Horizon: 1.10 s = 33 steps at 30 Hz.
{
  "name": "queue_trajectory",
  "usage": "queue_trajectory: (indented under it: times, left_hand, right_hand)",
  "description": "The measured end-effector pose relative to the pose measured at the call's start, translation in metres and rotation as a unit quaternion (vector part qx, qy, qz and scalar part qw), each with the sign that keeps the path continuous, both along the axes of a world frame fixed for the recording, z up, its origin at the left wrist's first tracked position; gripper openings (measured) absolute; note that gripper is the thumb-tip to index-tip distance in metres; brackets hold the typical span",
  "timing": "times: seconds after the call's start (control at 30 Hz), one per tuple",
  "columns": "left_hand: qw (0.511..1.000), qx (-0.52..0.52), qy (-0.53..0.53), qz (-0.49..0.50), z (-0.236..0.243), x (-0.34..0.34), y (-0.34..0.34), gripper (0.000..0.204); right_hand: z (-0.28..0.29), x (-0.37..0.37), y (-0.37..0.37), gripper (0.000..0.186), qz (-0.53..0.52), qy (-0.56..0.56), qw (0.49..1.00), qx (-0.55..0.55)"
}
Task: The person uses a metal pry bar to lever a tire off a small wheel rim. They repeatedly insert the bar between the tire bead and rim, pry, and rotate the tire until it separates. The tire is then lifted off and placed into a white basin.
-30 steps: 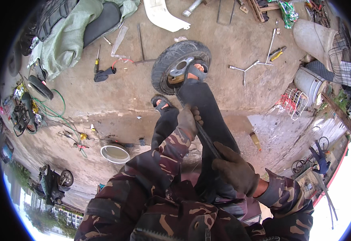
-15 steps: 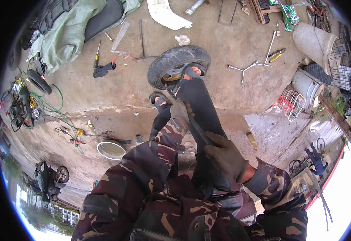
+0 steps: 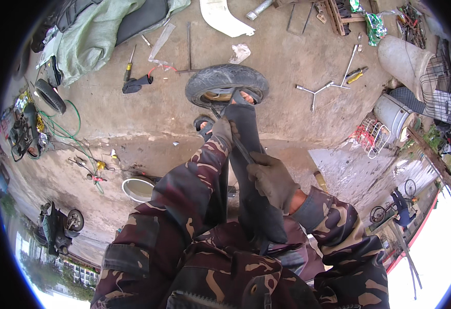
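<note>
A small motor-scooter wheel with a black tyre (image 3: 224,75) lies tilted on the concrete in front of me, my sandalled right foot (image 3: 243,98) pressing on it. Both my hands wear dark work gloves and grip one long dark metal pry bar (image 3: 243,153). Its far end reaches the near side of the wheel, at the rim. My left hand (image 3: 224,131) is wrapped round the bar close to the wheel; my right hand (image 3: 273,179) holds it nearer my body, over my right leg. The exact contact of the bar's tip is hard to make out.
A screwdriver (image 3: 128,68) lies left of the wheel. On the right are a three-way wrench (image 3: 315,92) and yellow-handled pliers (image 3: 357,75). A white basin (image 3: 138,189) stands at lower left, near a green hose (image 3: 75,135). A bottle (image 3: 320,180) lies on the right.
Both hands and the bar have shifted a little to the left, and my right hand has risen slightly in the picture. My right leg has swung left too. Both hands still hold the bar.
</note>
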<state>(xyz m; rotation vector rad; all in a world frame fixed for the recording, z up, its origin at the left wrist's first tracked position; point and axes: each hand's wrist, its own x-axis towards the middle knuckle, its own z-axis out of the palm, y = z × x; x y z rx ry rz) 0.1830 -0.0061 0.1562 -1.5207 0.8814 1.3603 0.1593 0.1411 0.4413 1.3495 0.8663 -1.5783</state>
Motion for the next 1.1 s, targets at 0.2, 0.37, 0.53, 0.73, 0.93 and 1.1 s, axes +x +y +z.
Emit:
queue_trajectory:
  times: [0.2,0.37,0.53,0.73,0.93,1.1]
  left_hand:
    - [1.0,-0.018,-0.014,-0.008,-0.006,-0.001,-0.006,0.032]
    - [0.999,-0.046,-0.018,0.002,-0.026,-0.01,0.006,0.02]
    - [0.941,0.073,0.257,-0.206,-0.083,0.013,-0.021,0.018]
    - [0.933,-0.079,0.157,-0.313,-0.116,-0.014,-0.103,0.051]
    - [0.858,-0.165,0.211,-0.439,-0.111,-0.039,-0.11,0.081]
    - [0.847,-0.249,0.229,-0.41,-0.143,-0.04,-0.09,0.094]
  right_hand:
    - [-0.004,0.003,-0.012,0.015,0.005,-0.018,1.0,0.024]
    - [-0.013,-0.025,0.008,0.006,0.015,-0.012,1.0,-0.011]
    - [-0.011,-0.021,0.03,0.015,0.083,0.013,0.996,0.002]
    - [-0.005,0.027,0.047,0.06,0.204,0.056,0.977,0.002]
    - [-0.014,0.062,0.093,0.06,0.231,0.085,0.969,-0.004]
    - [-0.016,0.097,0.161,0.059,0.238,0.069,0.969,-0.024]
